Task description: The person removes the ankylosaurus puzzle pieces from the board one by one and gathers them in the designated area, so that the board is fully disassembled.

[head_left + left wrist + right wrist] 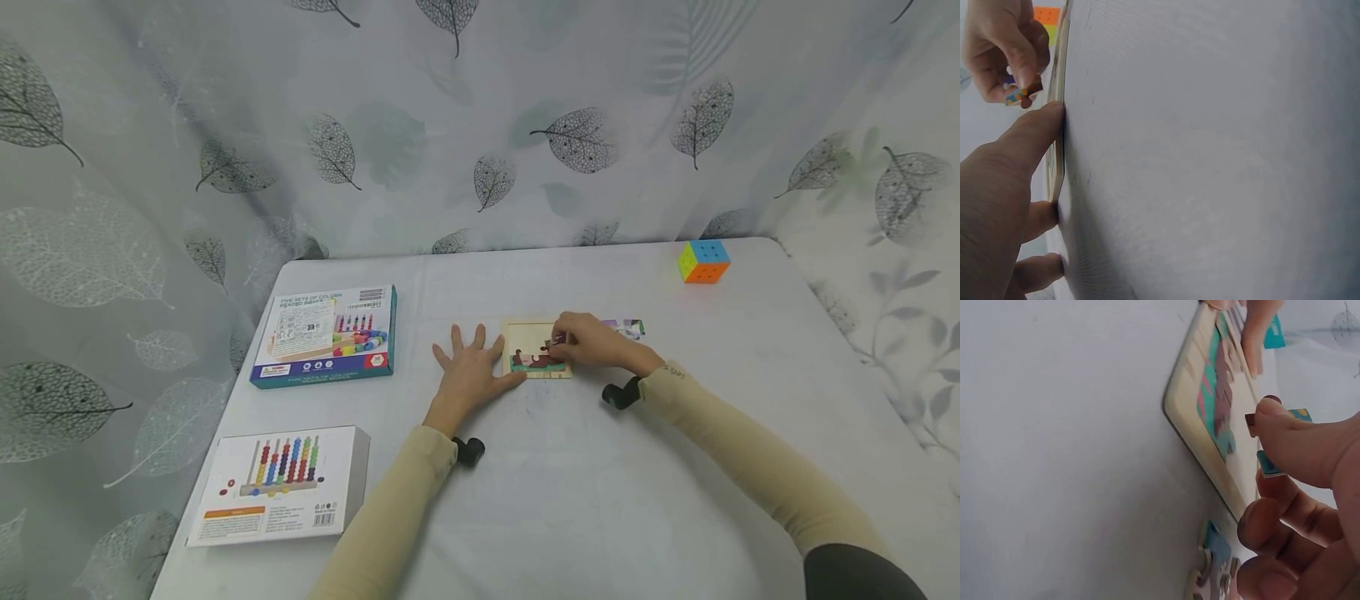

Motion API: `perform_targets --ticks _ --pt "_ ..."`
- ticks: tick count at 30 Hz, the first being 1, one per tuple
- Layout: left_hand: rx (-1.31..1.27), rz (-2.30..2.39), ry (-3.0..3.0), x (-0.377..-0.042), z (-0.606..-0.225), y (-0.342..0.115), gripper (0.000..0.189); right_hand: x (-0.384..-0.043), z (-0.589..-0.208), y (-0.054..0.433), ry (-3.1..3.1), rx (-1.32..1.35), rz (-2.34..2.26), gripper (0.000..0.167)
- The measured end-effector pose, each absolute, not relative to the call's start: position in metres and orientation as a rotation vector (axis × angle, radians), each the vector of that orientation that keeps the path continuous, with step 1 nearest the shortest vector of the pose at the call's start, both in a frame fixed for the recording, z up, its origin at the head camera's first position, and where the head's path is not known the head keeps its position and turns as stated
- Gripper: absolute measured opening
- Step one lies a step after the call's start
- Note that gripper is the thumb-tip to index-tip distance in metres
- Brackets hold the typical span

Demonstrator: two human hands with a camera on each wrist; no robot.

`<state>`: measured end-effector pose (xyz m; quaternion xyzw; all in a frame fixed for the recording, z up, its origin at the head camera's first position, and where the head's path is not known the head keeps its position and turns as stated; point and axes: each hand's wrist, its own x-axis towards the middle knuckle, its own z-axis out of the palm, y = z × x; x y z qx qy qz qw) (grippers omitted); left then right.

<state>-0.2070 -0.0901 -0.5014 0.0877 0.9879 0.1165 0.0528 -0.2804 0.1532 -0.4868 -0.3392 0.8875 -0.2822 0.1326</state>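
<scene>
A wooden puzzle board (536, 324) lies flat on the table, with several brown and green pieces fitted along its lower part. My left hand (468, 375) is spread on the tabletop at the board's left side, its thumb and a fingertip touching the frame edge. Above the right half of the board, my right hand (596, 337) pinches a puzzle piece (1300, 415) between thumb and fingers. Brown, blue and yellow show on that piece in the left wrist view, partly covered by the thumb. More loose puzzle pieces (633, 328) lie just right of the board, partly behind the right hand.
A teal-edged bead toy box (322, 337) lies at the back left, and a white bead toy box (277, 483) nearer on the same side. A colourful puzzle cube (705, 262) stands at the back right. Leaf-patterned curtains (420, 142) hang behind the table.
</scene>
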Motion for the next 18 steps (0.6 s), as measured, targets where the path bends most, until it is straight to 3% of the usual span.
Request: perform_targets --ticks 18 --pt "0.259 0.382 3.004 -0.206 -0.5 -0.089 0.081 -0.286 -0.474 0.206 2.635 -0.741 -0.826 0.024"
